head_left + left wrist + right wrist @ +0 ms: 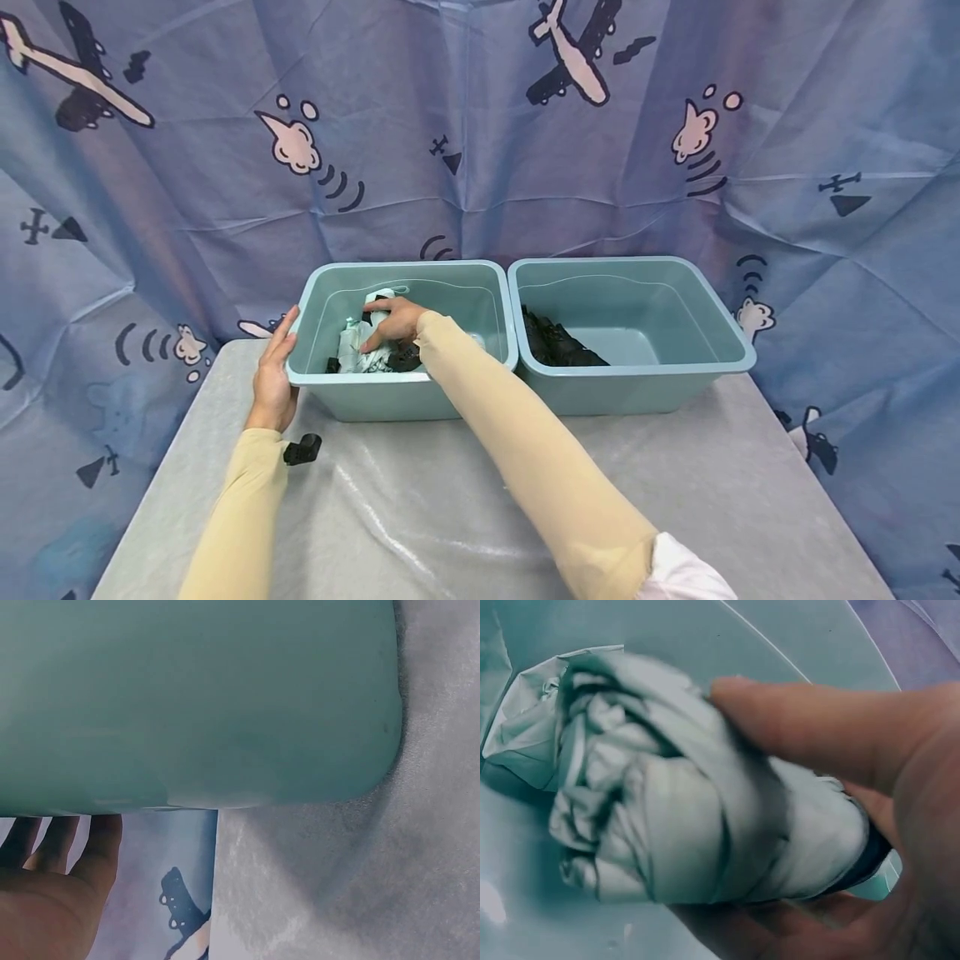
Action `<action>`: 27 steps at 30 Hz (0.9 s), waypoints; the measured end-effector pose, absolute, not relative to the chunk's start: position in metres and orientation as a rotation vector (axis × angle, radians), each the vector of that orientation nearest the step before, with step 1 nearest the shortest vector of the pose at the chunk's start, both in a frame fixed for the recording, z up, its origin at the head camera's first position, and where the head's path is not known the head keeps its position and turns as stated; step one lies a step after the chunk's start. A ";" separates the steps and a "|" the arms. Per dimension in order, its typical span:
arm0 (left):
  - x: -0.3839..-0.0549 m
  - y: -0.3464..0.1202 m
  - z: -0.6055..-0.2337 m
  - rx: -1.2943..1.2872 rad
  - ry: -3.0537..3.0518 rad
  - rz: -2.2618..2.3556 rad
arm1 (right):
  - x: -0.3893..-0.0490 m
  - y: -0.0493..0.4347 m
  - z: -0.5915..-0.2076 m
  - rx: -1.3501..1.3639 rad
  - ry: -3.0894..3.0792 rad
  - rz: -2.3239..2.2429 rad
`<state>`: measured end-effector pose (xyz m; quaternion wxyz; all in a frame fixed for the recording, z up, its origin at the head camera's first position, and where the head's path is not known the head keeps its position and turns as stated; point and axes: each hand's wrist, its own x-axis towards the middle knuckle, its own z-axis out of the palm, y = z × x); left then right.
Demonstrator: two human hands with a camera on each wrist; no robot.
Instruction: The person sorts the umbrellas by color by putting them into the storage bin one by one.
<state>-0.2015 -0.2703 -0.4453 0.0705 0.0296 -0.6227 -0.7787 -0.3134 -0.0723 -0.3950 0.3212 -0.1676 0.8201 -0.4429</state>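
Observation:
In the head view, my right hand (397, 321) reaches into the left green plastic bin (405, 398). It grips a pale folded umbrella (682, 825), its pleated cloth rolled in a bundle between thumb and fingers in the right wrist view. More pale cloth (525, 735) lies beyond it. A light-coloured bundle (349, 346) and dark bundles (405, 357) lie around the hand in the bin. My left hand (273, 383) rests with extended fingers against the left end of that bin. In the left wrist view, the bin wall (210, 705) hides its fingertips.
A second green bin (637, 392) stands close on the right, with black folded cloth bundles (558, 342) at its left end. Both sit on a grey-covered table (420, 500), before a blue patterned curtain (480, 125). A small black device (302, 449) is on the left wrist.

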 end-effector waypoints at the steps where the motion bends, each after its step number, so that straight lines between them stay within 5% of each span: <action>1: -0.201 -0.271 -0.446 0.091 -1.869 -2.342 | -0.314 -0.073 -0.395 -0.450 2.165 -1.137; 27: -0.203 -0.271 -0.445 0.127 -1.872 -2.337 | -0.319 -0.072 -0.389 -0.275 1.847 -1.265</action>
